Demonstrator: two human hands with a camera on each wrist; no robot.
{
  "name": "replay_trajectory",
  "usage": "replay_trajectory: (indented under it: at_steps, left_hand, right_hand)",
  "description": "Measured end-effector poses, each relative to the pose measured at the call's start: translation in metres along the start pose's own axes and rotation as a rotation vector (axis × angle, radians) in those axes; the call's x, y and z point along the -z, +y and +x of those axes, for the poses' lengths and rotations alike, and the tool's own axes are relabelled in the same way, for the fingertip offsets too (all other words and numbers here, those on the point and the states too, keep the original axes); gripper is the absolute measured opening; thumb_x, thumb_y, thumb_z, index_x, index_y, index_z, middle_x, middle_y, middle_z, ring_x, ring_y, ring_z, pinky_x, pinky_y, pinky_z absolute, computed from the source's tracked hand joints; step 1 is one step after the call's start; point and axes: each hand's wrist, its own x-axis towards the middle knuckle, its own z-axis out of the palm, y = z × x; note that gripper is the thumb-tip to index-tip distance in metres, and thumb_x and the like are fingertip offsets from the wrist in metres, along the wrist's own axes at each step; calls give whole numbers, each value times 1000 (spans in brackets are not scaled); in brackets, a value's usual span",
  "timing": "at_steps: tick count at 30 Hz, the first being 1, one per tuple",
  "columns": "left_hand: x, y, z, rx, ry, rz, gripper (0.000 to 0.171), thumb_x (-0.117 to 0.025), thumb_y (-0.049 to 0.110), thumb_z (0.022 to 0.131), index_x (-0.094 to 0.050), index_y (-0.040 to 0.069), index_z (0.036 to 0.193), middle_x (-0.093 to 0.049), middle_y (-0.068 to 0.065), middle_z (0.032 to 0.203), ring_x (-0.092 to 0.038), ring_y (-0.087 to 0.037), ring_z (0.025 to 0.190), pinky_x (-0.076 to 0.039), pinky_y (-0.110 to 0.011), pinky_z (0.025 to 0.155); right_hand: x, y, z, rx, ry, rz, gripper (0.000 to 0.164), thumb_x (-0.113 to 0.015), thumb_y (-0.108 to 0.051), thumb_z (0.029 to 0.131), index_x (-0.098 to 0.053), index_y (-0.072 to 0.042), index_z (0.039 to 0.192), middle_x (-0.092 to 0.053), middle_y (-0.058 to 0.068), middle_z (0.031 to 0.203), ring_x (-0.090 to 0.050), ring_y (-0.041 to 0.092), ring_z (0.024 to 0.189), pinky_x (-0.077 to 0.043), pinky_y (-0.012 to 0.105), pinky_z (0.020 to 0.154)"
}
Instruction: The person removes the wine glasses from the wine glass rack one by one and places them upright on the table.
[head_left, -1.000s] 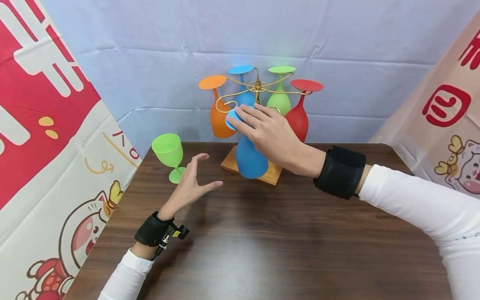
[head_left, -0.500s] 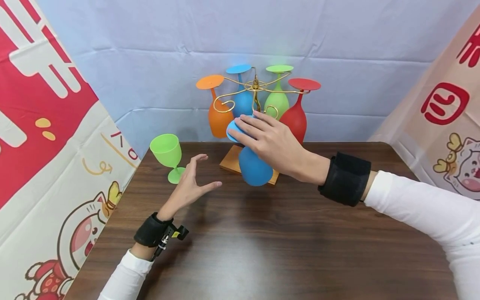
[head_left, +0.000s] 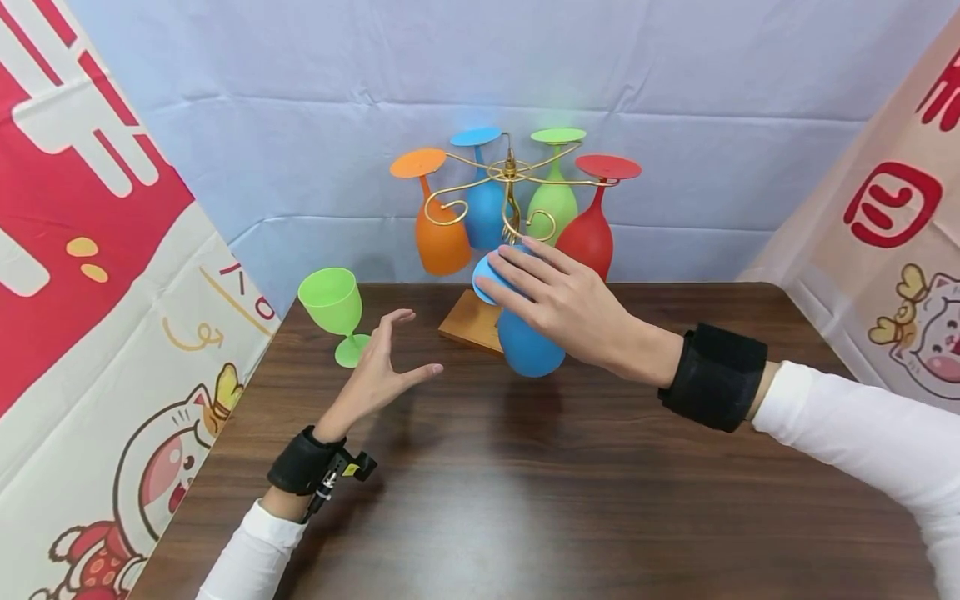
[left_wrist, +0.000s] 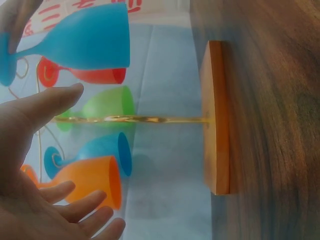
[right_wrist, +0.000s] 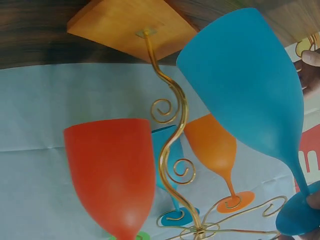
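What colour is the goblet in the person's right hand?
Blue all over its visible surface; the goblet shows best in the right wrist view.

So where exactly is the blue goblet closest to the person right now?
In the head view, the blue goblet is just right of centre, held bowl-down by the right hand, partly hiding the goblet rack's wooden base.

The stemware rack [head_left: 510,171] stands by its base [head_left: 471,323] near the back of the table [head_left: 637,500], before the rear cloth [head_left: 300,167]. Two hanging goblets [head_left: 442,242] sit left of its post, one behind the other; two more goblets [head_left: 588,242] likewise right. In front, the right hand [head_left: 573,308] has a tilted goblet [head_left: 531,346] above the table. Left, beyond the left hand [head_left: 378,371], stands an upright goblet [head_left: 331,302].
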Motion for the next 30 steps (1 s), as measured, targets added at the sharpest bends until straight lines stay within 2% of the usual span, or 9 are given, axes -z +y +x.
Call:
replay_trajectory:
  at_steps: [7, 14, 19, 26, 30]
  left_hand:
    - [-1, -2, -1, -1, 7, -21, 92, -86, 26, 83, -29, 11, 153, -42, -16, 156, -39, -36, 145, -34, -60, 119]
    - [-1, -1, 1, -6, 7, -41, 98, -87, 23, 82, -24, 11, 155, -40, -15, 157, -39, -33, 146, -36, -55, 118]
    - [-2, -1, 1, -14, -7, -34, 99, -88, 22, 81, -24, 10, 155, -40, -17, 157, -38, -35, 146, -35, -57, 119]
    - [-3, -2, 1, -11, 1, -30, 94, -86, 22, 83, -27, 8, 154, -41, -17, 157, -38, -35, 146, -35, -56, 120]
    - [-4, -2, 2, -13, 3, -27, 90, -85, 23, 85, -29, 7, 153, -41, -17, 156, -39, -35, 146, -35, -56, 120]
  right_hand:
    - [3, -1, -15, -18, -23, 30, 64, -88, -7, 76, -64, -5, 136, -69, 17, 133, -65, 32, 126, -50, 47, 110]
    - [2, 6, -32, -101, -70, 72, 68, -90, -7, 74, -64, -4, 137, -69, 17, 132, -67, 33, 123, -51, 48, 108]
    - [-2, 14, -46, -219, -84, 143, 66, -90, -4, 73, -66, -2, 134, -71, 19, 127, -70, 36, 118, -54, 51, 103]
    - [-6, 24, -62, -443, -128, 260, 56, -80, 7, 78, -67, -3, 132, -72, 19, 125, -69, 38, 117, -57, 56, 95]
    - [-7, 28, -70, -517, -161, 277, 51, -72, 9, 82, -67, -4, 131, -74, 19, 120, -72, 39, 108, -62, 53, 80]
